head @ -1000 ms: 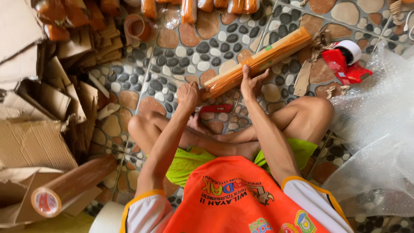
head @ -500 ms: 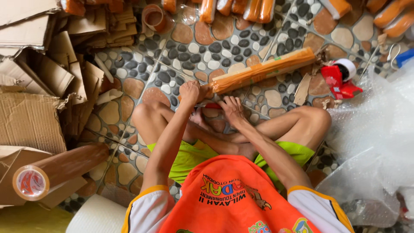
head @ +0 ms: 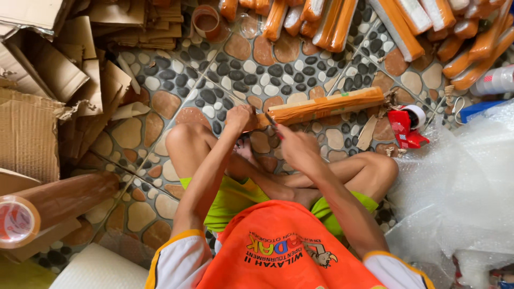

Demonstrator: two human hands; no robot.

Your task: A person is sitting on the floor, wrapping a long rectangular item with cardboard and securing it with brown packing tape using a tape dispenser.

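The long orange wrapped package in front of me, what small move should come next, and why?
Probably draw the blade in the right hand along the long orange package near its end: the left hand already grips that end and the tip sits right beside it.

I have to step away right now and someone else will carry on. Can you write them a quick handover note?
Left hand: grip closed on the near end of the long cardboard-wrapped parcel, which lies on the pebble-pattern floor.
Right hand: holds a small dark-handled tool at that same end.
Nearby: red tape dispenser right of the parcel, bubble wrap at far right, cardboard scraps at left.
Done: a pile of wrapped parcels at the top.
Left: the near end looks unfinished.
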